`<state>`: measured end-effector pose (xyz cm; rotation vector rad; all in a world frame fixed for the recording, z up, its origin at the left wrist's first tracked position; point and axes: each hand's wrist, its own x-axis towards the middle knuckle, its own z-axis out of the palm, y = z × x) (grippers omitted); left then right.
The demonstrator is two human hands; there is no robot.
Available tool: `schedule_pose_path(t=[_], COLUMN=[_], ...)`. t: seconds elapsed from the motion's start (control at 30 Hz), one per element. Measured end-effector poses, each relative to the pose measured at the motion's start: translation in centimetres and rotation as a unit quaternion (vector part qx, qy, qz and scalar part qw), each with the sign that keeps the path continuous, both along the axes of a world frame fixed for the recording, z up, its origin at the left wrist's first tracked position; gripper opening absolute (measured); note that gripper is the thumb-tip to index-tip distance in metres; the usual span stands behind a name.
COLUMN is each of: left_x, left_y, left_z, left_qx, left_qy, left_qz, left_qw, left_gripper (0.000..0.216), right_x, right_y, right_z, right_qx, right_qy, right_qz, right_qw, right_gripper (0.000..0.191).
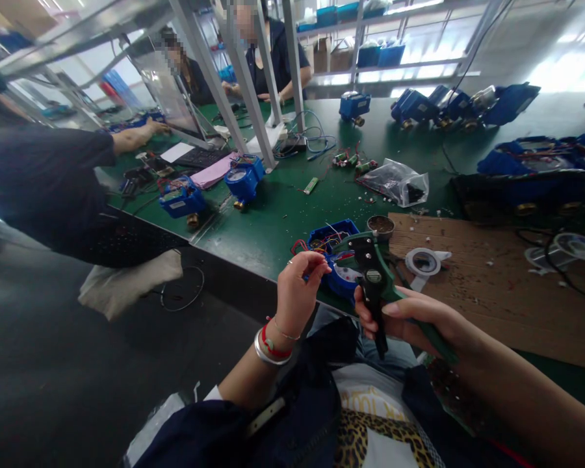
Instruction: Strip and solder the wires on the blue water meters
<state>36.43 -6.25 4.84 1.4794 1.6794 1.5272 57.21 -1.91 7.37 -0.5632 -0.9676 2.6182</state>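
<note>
My right hand (419, 315) is closed around the handles of a green and black wire stripper (373, 276), whose jaws point left. Just left of those jaws, my left hand (299, 286) is pinched at the fingertips on what looks like a thin wire, mostly hidden by the fingers. Behind and below both hands lies an open blue meter housing (344, 283) with red, yellow and other wires in its upper part. The tool and my fingers cover part of the housing.
Cardboard (487, 292) bears a tape roll (424, 261); a solder spool (565, 250) is at right. A small round tin (380, 226), a plastic bag (397, 182) and blue meters (244, 179) stand on the green bench. A co-worker's arm (136, 136) reaches in at left.
</note>
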Motion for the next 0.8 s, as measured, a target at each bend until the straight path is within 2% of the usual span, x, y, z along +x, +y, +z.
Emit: schedule_pose_path(t=[0.2, 0.43, 0.63, 0.8], left_x=[-0.1, -0.4, -0.9, -1.1], left_y=[0.2, 0.5, 0.7, 0.8], left_z=[0.3, 1.0, 1.2, 1.1], left_qx=[-0.009, 0.003, 0.003, 0.002], left_qy=[0.006, 0.039, 0.094, 0.112], left_qz=[-0.006, -0.031, -0.057, -0.06], left_qw=[1.0, 0.999, 0.994, 0.992], left_gripper=[0.005, 0.043, 0.058, 0.06], right_x=[-0.3, -0.2, 0.1, 0.1], right_y=[0.2, 1.3, 1.7, 1.5], right_z=[0.5, 1.0, 0.8, 0.9], right_qx=[-0.002, -0.002, 0.013, 0.015], right_qy=[-0.01, -0.01, -0.048, -0.055], right_qz=[0.021, 0.037, 0.058, 0.054], right_qw=[1.0, 0.999, 0.997, 0.997], right_gripper=[0.034, 0.032, 0.034, 0.031])
